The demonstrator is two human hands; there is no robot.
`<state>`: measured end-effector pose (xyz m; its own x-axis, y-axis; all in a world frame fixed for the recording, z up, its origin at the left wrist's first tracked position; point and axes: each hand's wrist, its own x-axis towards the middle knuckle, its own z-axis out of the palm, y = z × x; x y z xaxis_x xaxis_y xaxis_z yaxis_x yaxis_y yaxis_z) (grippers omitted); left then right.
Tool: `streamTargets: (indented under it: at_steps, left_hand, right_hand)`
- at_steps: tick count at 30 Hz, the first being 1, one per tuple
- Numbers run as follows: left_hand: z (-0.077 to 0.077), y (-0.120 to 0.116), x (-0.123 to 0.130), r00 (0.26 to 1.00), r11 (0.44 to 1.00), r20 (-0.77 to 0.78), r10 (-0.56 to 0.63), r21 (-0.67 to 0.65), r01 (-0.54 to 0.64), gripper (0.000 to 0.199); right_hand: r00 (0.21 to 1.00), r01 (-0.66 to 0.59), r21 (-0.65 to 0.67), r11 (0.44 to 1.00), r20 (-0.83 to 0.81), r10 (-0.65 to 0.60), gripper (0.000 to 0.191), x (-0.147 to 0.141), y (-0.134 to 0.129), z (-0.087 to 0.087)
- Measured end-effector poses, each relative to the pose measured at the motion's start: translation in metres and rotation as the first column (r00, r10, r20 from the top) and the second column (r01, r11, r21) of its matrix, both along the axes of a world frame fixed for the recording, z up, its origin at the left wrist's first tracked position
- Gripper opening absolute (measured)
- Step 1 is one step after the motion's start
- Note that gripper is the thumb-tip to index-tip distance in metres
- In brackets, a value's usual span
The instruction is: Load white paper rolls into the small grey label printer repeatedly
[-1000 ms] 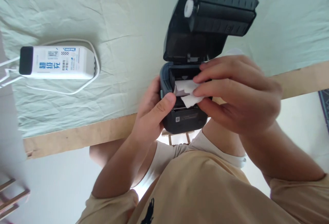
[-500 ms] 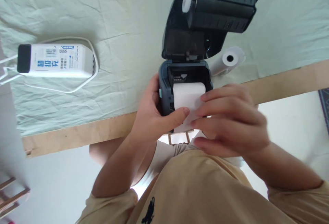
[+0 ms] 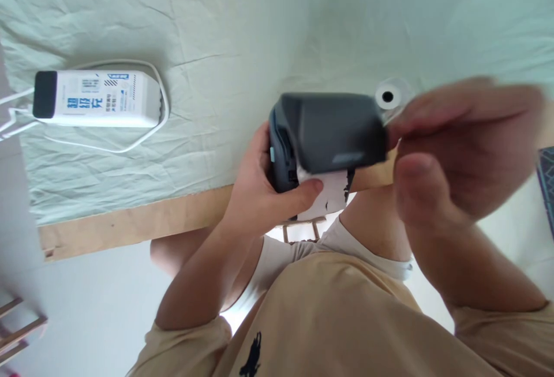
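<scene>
A small dark label printer sits at the table's near edge, its black lid tilted down over the paper bay and blurred by motion. My left hand grips the printer's left side, with the thumb pressing on a white paper strip that comes out below the lid. Black marks or ragged spots show along the strip's right side. At the lid's right edge is my right hand, smeared by motion, its fingertips against the lid. How firmly they hold it is hard to see.
A white paper roll with a dark core stands just behind the lid's right corner. To the left lies a white charger-like box with a white cable looped round it. The wooden table edge runs in front of the green cloth.
The printer lid has swung from standing open down over the bay. My right hand has left the paper strip and moved up and right to the lid's edge. My left hand stays put.
</scene>
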<state>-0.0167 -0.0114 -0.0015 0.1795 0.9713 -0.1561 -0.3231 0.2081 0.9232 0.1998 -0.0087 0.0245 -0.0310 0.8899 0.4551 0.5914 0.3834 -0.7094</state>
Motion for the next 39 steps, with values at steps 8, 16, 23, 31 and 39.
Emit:
streamTargets:
  at_steps: [8, 16, 23, 31, 39]
  left_hand:
    - [-0.013, 0.004, -0.005, 0.995, 0.988, 0.042, -0.086, 0.131, 0.08, 0.06]
    - [-0.008, 0.005, -0.003, 0.997, 0.996, 0.028, -0.075, 0.048, 0.074, 0.053]
    - [-0.01, 0.0, 0.008, 0.97, 0.996, 0.224, 0.092, 0.001, -0.094, 0.026]
    - [0.002, 0.005, 0.014, 0.955, 0.989, 0.26, 0.138, -0.085, -0.12, 0.022]
    - [0.005, 0.008, 0.013, 0.962, 0.987, 0.248, 0.111, -0.14, -0.078, 0.027]
  right_hand:
    - [0.847, -0.277, -0.201, 0.939, -0.513, 0.14, 0.052, -0.011, -0.007, -0.021]
    - [0.897, -0.285, -0.283, 0.916, -0.416, 0.15, 0.054, -0.007, 0.003, -0.013]
    - [0.809, -0.421, -0.199, 0.885, -0.523, 0.267, 0.046, -0.003, 0.003, -0.022]
    - [0.777, -0.432, -0.181, 0.883, -0.572, 0.263, 0.038, 0.002, 0.002, -0.032]
    - [0.904, -0.223, 0.078, 0.972, -0.357, 0.236, 0.038, 0.005, 0.003, -0.006]
